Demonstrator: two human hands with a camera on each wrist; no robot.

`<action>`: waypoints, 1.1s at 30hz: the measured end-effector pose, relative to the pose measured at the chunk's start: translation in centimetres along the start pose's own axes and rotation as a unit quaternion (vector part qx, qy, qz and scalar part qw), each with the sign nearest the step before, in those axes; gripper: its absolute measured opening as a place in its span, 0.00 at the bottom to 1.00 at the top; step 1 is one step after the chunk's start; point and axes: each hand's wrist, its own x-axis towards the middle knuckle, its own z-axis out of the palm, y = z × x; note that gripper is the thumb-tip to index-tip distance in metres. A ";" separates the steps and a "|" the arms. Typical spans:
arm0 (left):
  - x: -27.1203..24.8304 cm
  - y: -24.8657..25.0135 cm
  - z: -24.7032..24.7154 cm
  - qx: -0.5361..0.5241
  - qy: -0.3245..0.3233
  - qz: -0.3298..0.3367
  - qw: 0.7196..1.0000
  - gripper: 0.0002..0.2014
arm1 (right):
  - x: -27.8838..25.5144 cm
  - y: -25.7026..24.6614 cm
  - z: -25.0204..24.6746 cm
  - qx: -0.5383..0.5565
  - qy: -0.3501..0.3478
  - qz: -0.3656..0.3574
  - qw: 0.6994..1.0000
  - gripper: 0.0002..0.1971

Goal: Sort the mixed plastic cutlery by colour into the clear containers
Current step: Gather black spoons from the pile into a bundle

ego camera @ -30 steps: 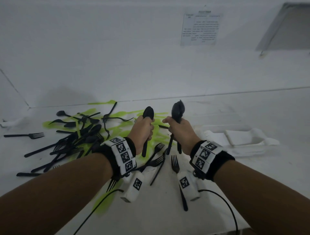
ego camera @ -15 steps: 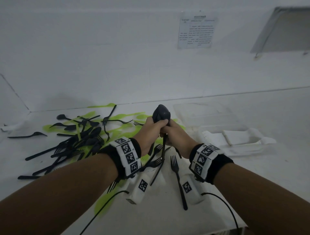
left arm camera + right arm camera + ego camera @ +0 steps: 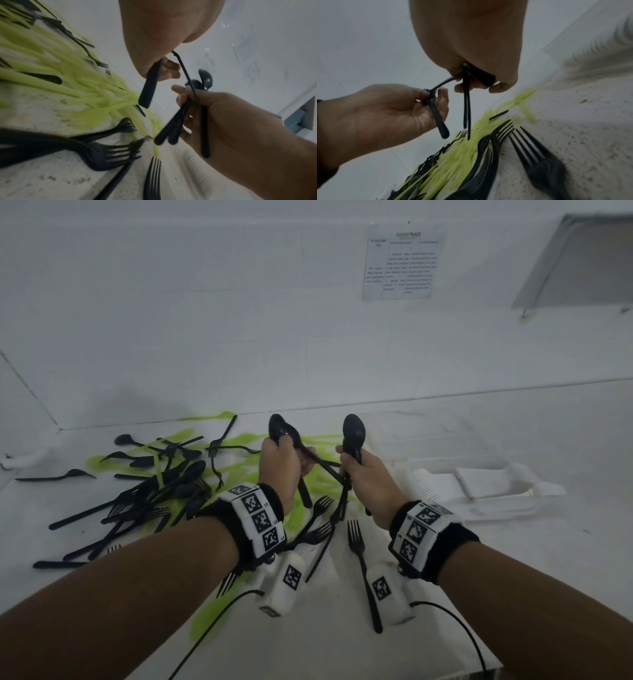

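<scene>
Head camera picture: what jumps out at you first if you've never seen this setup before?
Two raised hands at centre, each gripping black plastic spoons bowl-up: the left hand and the right hand. Behind and left of them, a tangle of black cutlery sprawls over bright green cutlery on the white table. Both wrists wear white bands printed with black square codes.

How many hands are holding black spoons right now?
2. The left hand grips black spoons raised over the pile; the right hand grips another bunch beside it. The exact number of spoons is hidden.
</scene>
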 end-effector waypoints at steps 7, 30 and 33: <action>0.4 -0.3 -1.3 0.123 0.003 0.037 0.992 0.03 | 0.0 -0.6 -0.5 0.012 0.016 -0.037 0.999 0.12; -2.7 -0.7 1.6 0.018 -0.108 -0.090 0.990 0.31 | -1.0 0.1 2.4 -0.071 -0.024 -0.162 0.984 0.17; -3.1 -0.6 1.1 0.003 -0.163 -0.129 0.978 0.22 | -1.2 -0.3 1.9 0.019 -0.048 -0.087 0.995 0.13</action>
